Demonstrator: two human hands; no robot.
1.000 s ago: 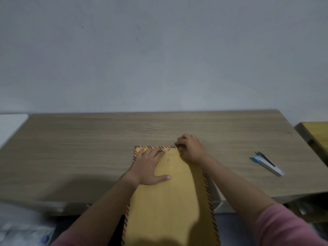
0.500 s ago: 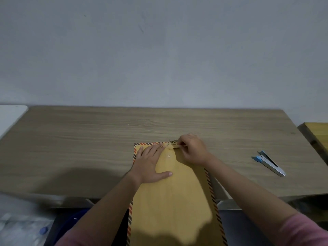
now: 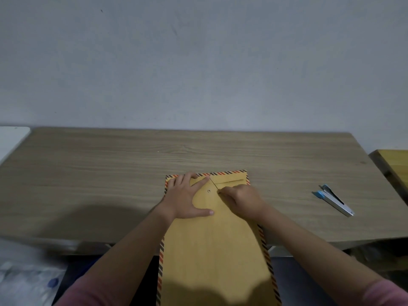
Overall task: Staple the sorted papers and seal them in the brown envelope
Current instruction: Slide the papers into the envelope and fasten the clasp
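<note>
A brown envelope [image 3: 212, 250] with a striped border lies on the wooden table [image 3: 110, 173], its lower half hanging over the front edge. Its flap is folded down at the far end. My left hand [image 3: 187, 197] lies flat on the upper left of the envelope, fingers spread, index finger near the top edge. My right hand [image 3: 240, 197] pinches a thin closure string [image 3: 213, 183] that runs taut from the flap down past a small round fastener [image 3: 208, 191]. No papers are visible.
A blue and silver stapler [image 3: 333, 199] lies on the table to the right. A yellow wooden surface [image 3: 393, 164] stands beyond the table's right end, and a white surface [image 3: 11, 138] at the far left. Crumpled plastic [image 3: 26, 279] sits below the front left.
My right hand has moved from the flap's top edge down and toward me, drawing the string taut. The flap now lies flatter, and my left hand stays pressed on the envelope.
</note>
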